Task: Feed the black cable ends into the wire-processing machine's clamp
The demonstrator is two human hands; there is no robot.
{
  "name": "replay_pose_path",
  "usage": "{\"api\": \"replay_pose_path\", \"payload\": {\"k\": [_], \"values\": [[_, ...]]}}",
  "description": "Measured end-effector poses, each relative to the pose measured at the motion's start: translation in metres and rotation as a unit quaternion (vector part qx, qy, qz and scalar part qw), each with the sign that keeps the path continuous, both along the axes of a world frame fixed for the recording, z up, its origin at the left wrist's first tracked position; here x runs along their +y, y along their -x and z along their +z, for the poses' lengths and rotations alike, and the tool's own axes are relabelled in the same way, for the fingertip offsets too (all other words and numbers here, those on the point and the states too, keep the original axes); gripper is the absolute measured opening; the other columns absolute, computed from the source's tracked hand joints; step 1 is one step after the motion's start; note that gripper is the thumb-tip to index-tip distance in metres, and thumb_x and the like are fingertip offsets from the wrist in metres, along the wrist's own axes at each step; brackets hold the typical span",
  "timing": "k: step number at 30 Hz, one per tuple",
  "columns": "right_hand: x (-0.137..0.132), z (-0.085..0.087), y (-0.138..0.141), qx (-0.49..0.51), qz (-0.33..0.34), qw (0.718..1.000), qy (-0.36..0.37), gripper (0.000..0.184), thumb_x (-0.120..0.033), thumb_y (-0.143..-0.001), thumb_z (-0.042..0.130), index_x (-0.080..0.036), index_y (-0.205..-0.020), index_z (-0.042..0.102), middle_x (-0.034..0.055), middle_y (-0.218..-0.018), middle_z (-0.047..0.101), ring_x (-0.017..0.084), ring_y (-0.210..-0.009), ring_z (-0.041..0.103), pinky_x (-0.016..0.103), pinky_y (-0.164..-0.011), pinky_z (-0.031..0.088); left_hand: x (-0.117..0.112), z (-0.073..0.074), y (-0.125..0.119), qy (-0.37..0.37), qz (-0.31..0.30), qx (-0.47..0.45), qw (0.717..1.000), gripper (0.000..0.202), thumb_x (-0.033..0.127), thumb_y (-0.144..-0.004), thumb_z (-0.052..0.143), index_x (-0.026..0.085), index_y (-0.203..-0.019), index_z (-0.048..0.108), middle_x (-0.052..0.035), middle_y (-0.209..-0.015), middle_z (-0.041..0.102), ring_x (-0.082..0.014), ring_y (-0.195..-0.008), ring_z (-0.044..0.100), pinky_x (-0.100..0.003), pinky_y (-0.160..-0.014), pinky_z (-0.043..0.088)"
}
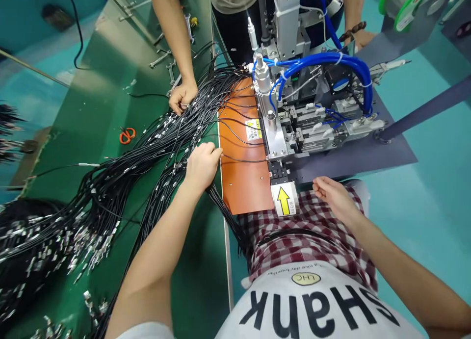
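Note:
My left hand (pixel 202 165) is closed at the edge of the orange plate (pixel 246 182). A thin black cable (pixel 243 160) runs from its fingertips across the plate to the machine (pixel 272 128). More black cables (pixel 172 133) with white-marked ends lie in a thick bundle beside and under this hand. My right hand (pixel 333 194) hovers over my lap, right of the white label with a yellow arrow (pixel 284 200). Its thumb and fingers are pinched together; whatever they might hold is too small to make out. Several other cables lie across the plate, leading into the machine.
Across the table, a co-worker's hand (pixel 184 96) touches the cable bundle; their other hand (pixel 360 39) is behind the machine. Orange-handled scissors (pixel 127 135) lie on the green table (pixel 200 260). Blue hoses (pixel 331 59) arch over the machine. A wire spool (pixel 405 5) stands upper right.

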State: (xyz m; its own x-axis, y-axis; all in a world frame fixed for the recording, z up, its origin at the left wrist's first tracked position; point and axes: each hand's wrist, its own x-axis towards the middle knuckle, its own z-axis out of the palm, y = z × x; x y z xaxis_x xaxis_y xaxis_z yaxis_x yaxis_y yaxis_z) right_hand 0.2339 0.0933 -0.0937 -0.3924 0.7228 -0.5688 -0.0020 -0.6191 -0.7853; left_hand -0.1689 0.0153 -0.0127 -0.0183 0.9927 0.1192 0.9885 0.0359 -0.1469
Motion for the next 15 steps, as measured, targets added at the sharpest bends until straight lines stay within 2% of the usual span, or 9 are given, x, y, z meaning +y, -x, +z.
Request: {"api": "replay_pose_path", "payload": {"k": [3, 5, 6, 8, 10, 11, 13, 15], "values": [[-0.001, 0.008, 0.005, -0.002, 0.004, 1.0, -0.009, 0.038, -0.055, -0.078, 0.077, -0.02, -0.088, 0.066, -0.0007, -0.08, 0.059, 0.01, -0.064, 0.049, 0.023, -0.059, 0.041, 0.048, -0.021, -0.001, -0.005, -0.009, -0.056, 0.998, 0.032, 0.031, -0.102, 0.039, 0.017, -0.103, 0.069, -0.0117, -0.097, 0.059, -0.0245, -0.096, 0.053, -0.038, -0.085, 0.041], [-0.001, 0.011, 0.005, -0.007, 0.014, 1.0, -0.017, 0.037, -0.055, -0.078, 0.076, -0.02, -0.087, 0.066, -0.0005, -0.081, 0.058, 0.01, -0.064, 0.048, 0.024, -0.06, 0.041, 0.064, -0.025, -0.008, 0.003, -0.004, -0.081, 0.997, 0.031, 0.03, -0.101, 0.04, 0.015, -0.103, 0.067, -0.0124, -0.099, 0.061, -0.0246, -0.097, 0.054, -0.037, -0.087, 0.041], [-0.001, 0.012, 0.003, -0.01, 0.018, 1.0, -0.02, 0.036, -0.055, -0.079, 0.076, -0.021, -0.086, 0.066, -0.0004, -0.081, 0.058, 0.01, -0.064, 0.048, 0.025, -0.06, 0.041, 0.065, -0.023, -0.013, 0.004, 0.0, -0.091, 0.996, 0.029, 0.028, -0.101, 0.042, 0.014, -0.107, 0.066, -0.0126, -0.1, 0.062, -0.0247, -0.098, 0.054, -0.037, -0.087, 0.041], [-0.001, 0.013, -0.004, -0.017, 0.021, 0.999, -0.025, 0.035, -0.055, -0.079, 0.076, -0.022, -0.084, 0.066, 0.0, -0.081, 0.058, 0.011, -0.064, 0.048, 0.026, -0.06, 0.042, 0.049, -0.012, -0.021, -0.001, 0.011, -0.113, 0.994, 0.028, 0.025, -0.099, 0.044, 0.012, -0.118, 0.061, -0.0129, -0.104, 0.063, -0.025, -0.1, 0.056, -0.037, -0.087, 0.042], [0.0, 0.013, -0.012, -0.029, 0.018, 0.999, -0.03, 0.032, -0.054, -0.08, 0.076, -0.023, -0.084, 0.067, 0.0007, -0.081, 0.058, 0.012, -0.065, 0.048, 0.027, -0.061, 0.043, 0.016, 0.005, -0.029, 0.007, 0.005, -0.136, 0.991, 0.029, 0.024, -0.099, 0.044, 0.014, -0.122, 0.058, -0.012, -0.106, 0.065, -0.0248, -0.1, 0.057, -0.037, -0.087, 0.042], [0.001, 0.014, -0.015, -0.035, 0.017, 0.999, -0.033, 0.031, -0.053, -0.08, 0.076, -0.024, -0.083, 0.067, 0.0011, -0.082, 0.058, 0.013, -0.065, 0.049, 0.027, -0.061, 0.043, -0.003, 0.014, -0.034, 0.041, -0.026, -0.141, 0.989, 0.024, 0.025, -0.1, 0.043, 0.017, -0.114, 0.062, -0.0105, -0.104, 0.065, -0.024, -0.098, 0.057, -0.037, -0.086, 0.043], [0.002, 0.016, -0.017, -0.041, 0.019, 0.998, -0.04, 0.029, -0.052, -0.081, 0.075, -0.024, -0.083, 0.067, 0.0017, -0.083, 0.058, 0.014, -0.066, 0.049, 0.028, -0.061, 0.044, -0.039, 0.03, -0.042, 0.172, -0.139, -0.147, 0.964, 0.019, 0.026, -0.098, 0.049, 0.023, -0.097, 0.068, -0.0071, -0.096, 0.066, -0.0225, -0.095, 0.058, -0.035, -0.081, 0.042], [0.002, 0.022, -0.013, -0.036, 0.027, 0.998, -0.046, 0.028, -0.051, -0.082, 0.074, -0.024, -0.083, 0.067, 0.0019, -0.082, 0.058, 0.014, -0.067, 0.048, 0.028, -0.061, 0.042, -0.063, 0.039, -0.048, 0.223, -0.171, -0.125, 0.952, 0.02, 0.019, -0.096, 0.051, 0.023, -0.083, 0.067, -0.0064, -0.087, 0.065, -0.0218, -0.091, 0.058, -0.034, -0.075, 0.039]]}}
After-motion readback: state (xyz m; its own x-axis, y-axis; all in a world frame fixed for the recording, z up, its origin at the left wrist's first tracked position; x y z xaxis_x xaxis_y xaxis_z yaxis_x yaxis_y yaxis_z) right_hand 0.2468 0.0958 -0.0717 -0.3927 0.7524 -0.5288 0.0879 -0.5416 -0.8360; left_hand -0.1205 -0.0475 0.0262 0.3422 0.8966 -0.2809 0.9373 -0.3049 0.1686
